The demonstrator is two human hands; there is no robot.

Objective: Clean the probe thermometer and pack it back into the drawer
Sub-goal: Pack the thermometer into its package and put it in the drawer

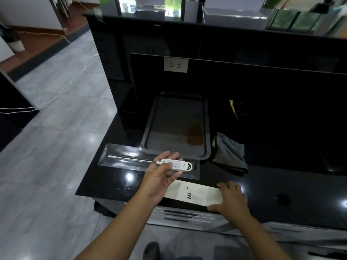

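My left hand (pixel 159 178) holds the white probe thermometer (pixel 176 164) by its body, its thin metal probe pointing left to a white capped tip. The thermometer hovers just over a clear plastic packaging tray (pixel 120 155) lying on the black counter. My right hand (pixel 231 198) rests on the right end of a white cardboard box sleeve (pixel 195 193) at the counter's front edge, fingers curled over it. Drawer fronts (pixel 180 215) with dark handles show below the counter edge.
A dark baking tray (pixel 150 128) with a brown stain sits behind the packaging. A grey cloth (pixel 230 152) lies to its right. A yellow-tipped tool (pixel 232 107) lies farther back. A wall socket (pixel 176 65) is on the back panel. White cables cross the floor at left.
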